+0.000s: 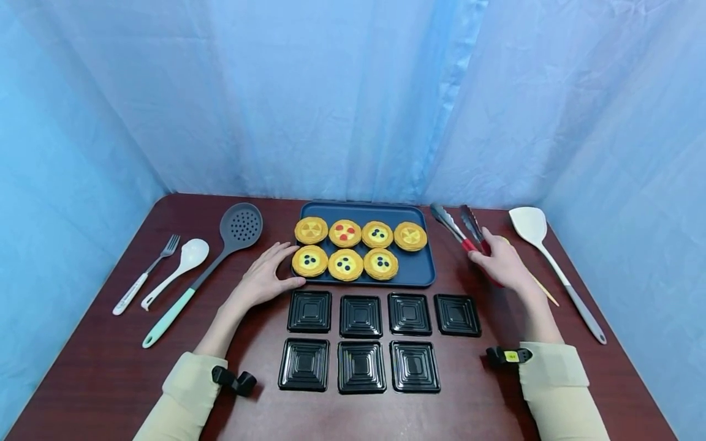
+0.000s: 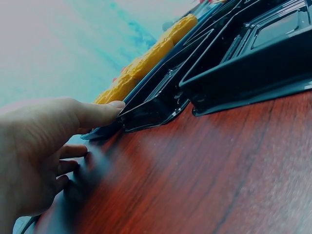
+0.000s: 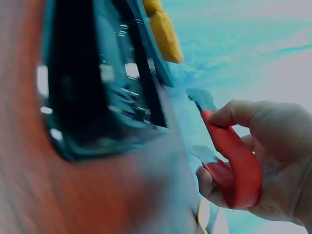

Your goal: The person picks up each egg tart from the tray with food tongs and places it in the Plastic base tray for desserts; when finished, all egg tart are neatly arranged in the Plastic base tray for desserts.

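My left hand (image 1: 266, 278) is at the front left corner of the blue tray (image 1: 413, 269), thumb toward its front edge and fingers along its left side. The tray bears several egg tarts (image 1: 345, 264), most topped with dark berries, one with red pieces, others with yellow wedges. In the left wrist view, the thumb (image 2: 100, 113) overlaps the tray's corner just below the tarts. To the tray's right, my right hand (image 1: 501, 262) grips a pair of tongs (image 1: 466, 240) by the red handles (image 3: 229, 151). Their tips stand apart, pointing away from me, with nothing between them.
Several square black plastic trays (image 1: 361, 315) lie in two rows before the blue tray. A fork (image 1: 146, 272), a white ladle (image 1: 190, 254) and a grey skimmer (image 1: 241, 226) lie left. A white spatula (image 1: 529, 225) and a thin yellow stick (image 1: 543, 288) lie right. Curtains (image 1: 331, 122) hang behind.
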`<state>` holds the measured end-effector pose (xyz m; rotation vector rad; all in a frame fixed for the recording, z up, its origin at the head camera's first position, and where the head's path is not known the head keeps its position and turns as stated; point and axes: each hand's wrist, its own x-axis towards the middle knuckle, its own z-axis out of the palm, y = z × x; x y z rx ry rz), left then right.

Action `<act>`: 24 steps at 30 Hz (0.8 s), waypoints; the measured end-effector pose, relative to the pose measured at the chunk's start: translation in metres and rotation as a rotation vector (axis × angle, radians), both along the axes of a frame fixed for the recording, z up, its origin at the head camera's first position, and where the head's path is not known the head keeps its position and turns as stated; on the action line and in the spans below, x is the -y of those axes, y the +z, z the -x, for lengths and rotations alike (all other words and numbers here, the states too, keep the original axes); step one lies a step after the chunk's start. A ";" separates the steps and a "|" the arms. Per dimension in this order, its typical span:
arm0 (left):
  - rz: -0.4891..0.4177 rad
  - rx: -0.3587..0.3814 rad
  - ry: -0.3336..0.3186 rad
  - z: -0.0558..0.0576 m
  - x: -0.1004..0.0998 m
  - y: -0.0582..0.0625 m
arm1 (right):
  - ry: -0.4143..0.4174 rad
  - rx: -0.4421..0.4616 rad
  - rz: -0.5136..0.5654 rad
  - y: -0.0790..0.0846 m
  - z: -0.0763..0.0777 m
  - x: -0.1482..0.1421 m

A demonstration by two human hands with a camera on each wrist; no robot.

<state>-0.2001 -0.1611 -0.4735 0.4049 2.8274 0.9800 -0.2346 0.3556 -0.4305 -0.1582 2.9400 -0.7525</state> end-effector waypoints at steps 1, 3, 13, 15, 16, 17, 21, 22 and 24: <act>0.002 0.000 -0.001 0.000 0.000 0.000 | 0.000 0.000 0.012 0.002 -0.002 -0.003; 0.009 -0.002 -0.005 0.000 0.000 0.000 | -0.007 -0.005 0.031 0.008 -0.007 -0.007; 0.011 -0.004 0.021 -0.003 0.006 0.000 | 0.051 -0.109 -0.004 0.030 -0.020 -0.006; 0.008 -0.003 0.016 -0.003 0.006 0.001 | 0.049 -0.118 -0.048 0.034 -0.021 -0.005; 0.006 -0.003 0.013 -0.003 0.005 0.001 | 0.048 -0.125 -0.068 0.036 -0.022 -0.005; 0.003 -0.004 0.010 -0.003 0.005 0.001 | 0.053 -0.132 -0.088 0.038 -0.022 -0.004; -0.002 -0.004 0.010 -0.003 0.002 0.002 | 0.092 -0.149 -0.143 0.041 -0.020 -0.006; -0.001 -0.007 0.009 -0.003 0.001 0.002 | 0.105 -0.150 -0.153 0.041 -0.019 -0.006; -0.001 -0.011 0.006 -0.002 -0.001 0.002 | 0.130 -0.146 -0.171 0.039 -0.015 -0.008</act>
